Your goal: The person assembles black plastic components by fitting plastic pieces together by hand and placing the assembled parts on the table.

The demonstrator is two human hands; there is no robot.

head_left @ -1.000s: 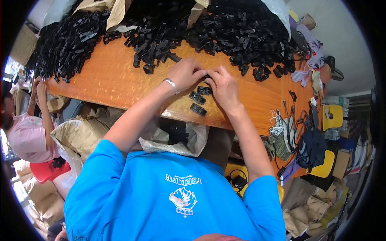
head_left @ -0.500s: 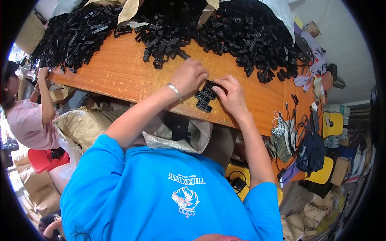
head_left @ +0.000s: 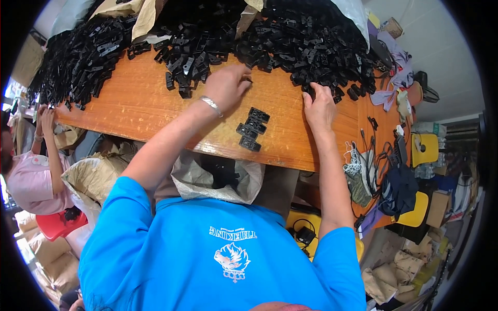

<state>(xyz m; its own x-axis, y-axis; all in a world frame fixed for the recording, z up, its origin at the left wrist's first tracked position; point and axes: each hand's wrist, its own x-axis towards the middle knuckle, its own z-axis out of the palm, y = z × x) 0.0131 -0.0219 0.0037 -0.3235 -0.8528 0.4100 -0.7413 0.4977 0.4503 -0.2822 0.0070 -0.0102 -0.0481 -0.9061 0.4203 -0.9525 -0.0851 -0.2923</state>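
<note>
My left hand (head_left: 228,85), with a silver bracelet on its wrist, reaches to the near edge of a big heap of small black plastic parts (head_left: 306,41). Its fingers curl down over the heap's edge, and what they hold is hidden. My right hand (head_left: 319,106) lies further right, fingers stretched out and touching loose parts at the heap's rim. Between my forearms, near the table's front edge, a short row of several black parts (head_left: 251,129) lies free on the orange wooden table (head_left: 135,103).
A second heap of black parts (head_left: 78,57) covers the table's left end, where another person in pink (head_left: 31,176) works. An open sack (head_left: 218,179) hangs under the table edge. Cables and cloth (head_left: 384,160) clutter the right end.
Both my hands have left the row of black parts near the table's edge and moved away from me to the heap. The row stays where it lay.
</note>
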